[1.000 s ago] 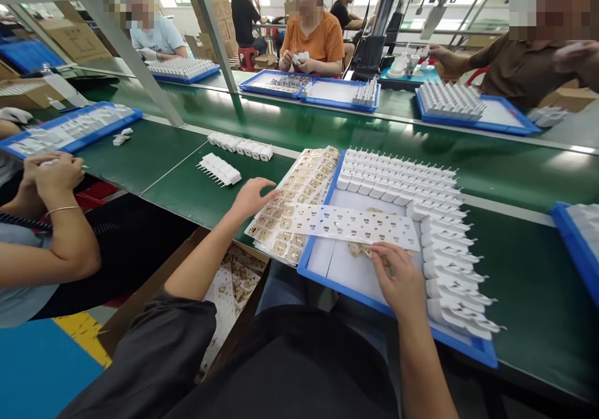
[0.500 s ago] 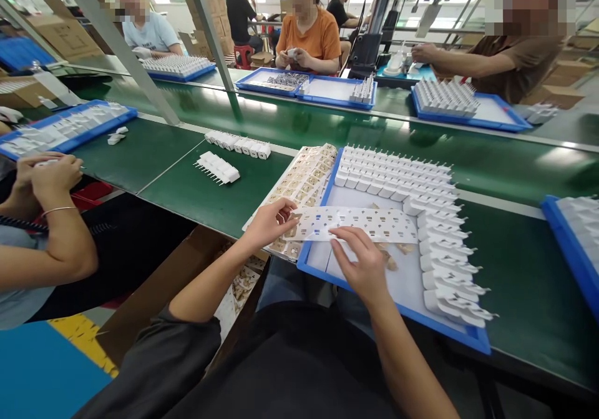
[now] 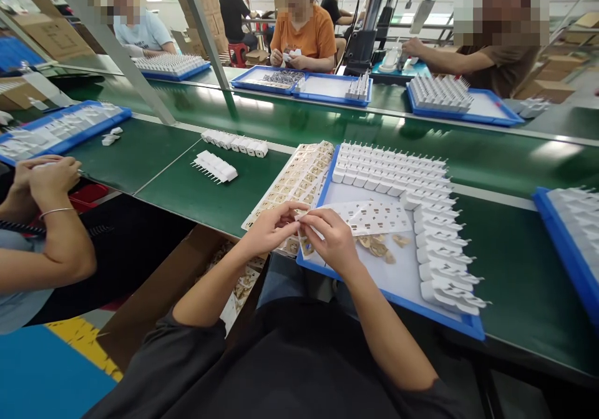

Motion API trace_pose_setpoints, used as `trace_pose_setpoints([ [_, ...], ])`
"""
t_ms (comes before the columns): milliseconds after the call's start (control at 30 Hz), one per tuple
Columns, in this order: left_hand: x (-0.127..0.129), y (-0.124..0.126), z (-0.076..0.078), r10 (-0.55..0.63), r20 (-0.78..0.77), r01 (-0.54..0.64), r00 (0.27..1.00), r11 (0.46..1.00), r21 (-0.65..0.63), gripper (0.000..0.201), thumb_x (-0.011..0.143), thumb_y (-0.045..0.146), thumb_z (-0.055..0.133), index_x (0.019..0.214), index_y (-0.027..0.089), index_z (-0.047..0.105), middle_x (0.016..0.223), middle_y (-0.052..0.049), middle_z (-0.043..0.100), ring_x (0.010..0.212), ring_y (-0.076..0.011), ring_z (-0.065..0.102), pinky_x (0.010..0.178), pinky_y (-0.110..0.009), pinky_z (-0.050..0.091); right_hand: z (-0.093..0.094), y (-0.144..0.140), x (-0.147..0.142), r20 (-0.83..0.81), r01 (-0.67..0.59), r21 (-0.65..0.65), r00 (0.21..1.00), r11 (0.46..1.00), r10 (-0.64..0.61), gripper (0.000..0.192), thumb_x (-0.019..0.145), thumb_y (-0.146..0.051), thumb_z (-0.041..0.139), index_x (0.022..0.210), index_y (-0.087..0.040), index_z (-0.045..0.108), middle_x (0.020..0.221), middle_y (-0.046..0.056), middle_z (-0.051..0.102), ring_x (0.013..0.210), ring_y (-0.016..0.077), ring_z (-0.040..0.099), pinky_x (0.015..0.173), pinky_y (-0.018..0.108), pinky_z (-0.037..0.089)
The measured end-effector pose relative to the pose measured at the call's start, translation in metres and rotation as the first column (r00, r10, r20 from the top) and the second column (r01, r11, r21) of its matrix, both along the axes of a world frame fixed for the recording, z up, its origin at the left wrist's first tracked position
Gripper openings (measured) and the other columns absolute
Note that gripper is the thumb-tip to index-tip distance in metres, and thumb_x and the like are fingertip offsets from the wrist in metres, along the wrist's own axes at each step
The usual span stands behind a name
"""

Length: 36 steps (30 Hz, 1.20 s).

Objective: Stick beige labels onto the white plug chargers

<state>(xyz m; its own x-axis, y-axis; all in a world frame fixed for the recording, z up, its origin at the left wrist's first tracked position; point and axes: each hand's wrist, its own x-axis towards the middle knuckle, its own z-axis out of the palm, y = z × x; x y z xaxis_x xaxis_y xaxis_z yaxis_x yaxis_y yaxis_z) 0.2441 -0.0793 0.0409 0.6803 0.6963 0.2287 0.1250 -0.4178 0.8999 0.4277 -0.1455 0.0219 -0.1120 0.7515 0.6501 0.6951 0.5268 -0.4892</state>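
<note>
A thin white sticker sheet (image 3: pixel 379 218) with rows of small dark marks stretches over the blue tray (image 3: pixel 430 324). At its left end my left hand (image 3: pixel 271 228) grips the edge between thumb and fingers. My right hand (image 3: pixel 333 239) is pinched at that same end, its fingertips close to the left ones; whatever lies between them is too small to make out. Under the sheet, several brown paper scraps (image 3: pixel 377 247) lie on the tray floor. White plastic housings (image 3: pixel 393 169) with thin pins stand in rows along the tray's back and right side.
Left of the tray lies a stack of tan-and-white printed sheets (image 3: pixel 292 178). More white housings (image 3: pixel 215 166) sit on the green bench (image 3: pixel 178 188). A co-worker's hands (image 3: pixel 49 178) are at the left. Another blue tray (image 3: pixel 561 244) is at the right edge; co-workers sit opposite.
My right hand has moved left along the sheet to its left end, beside my left hand. The sheet's right end has shifted slightly, showing more of the brown scraps.
</note>
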Motion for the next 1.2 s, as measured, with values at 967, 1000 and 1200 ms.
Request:
trace_pose_setpoints([
  [967,0.014,0.009,-0.018,0.049,0.232,0.025,0.972,0.952,-0.305,0.044,0.094,0.049,0.064,0.123,0.018,0.05,0.064,0.005,0.062,0.058,-0.0118,0.062,0.062,-0.022,0.051,0.0,0.001,0.004,-0.045,-0.079,0.035,0.996,0.996,0.081,0.015,0.099,-0.019,0.058,0.11,-0.024,0.066,0.098,0.007,0.073,0.091,0.0219,0.067,0.081,0.037,0.057],
  [1000,0.014,0.009,-0.019,0.046,0.231,0.025,0.972,0.954,-0.297,0.045,0.095,0.049,0.063,0.123,0.018,0.05,0.064,0.005,0.061,0.058,-0.0118,0.062,0.062,-0.022,0.05,-0.001,0.001,0.004,-0.055,-0.081,0.025,0.995,0.996,0.083,0.014,0.099,-0.019,0.058,0.109,-0.024,0.066,0.097,0.007,0.072,0.091,0.0217,0.067,0.08,0.036,0.057],
  [1200,0.016,0.009,-0.021,0.061,0.181,-0.008,0.982,0.961,-0.278,0.047,0.094,0.051,0.063,0.125,0.018,0.049,0.063,0.006,0.06,0.056,-0.0112,0.061,0.059,-0.021,0.047,-0.006,0.004,0.004,-0.031,-0.054,0.031,0.998,0.998,0.055,0.009,0.101,-0.019,0.053,0.097,-0.023,0.061,0.091,0.007,0.069,0.088,0.0211,0.065,0.076,0.035,0.056],
])
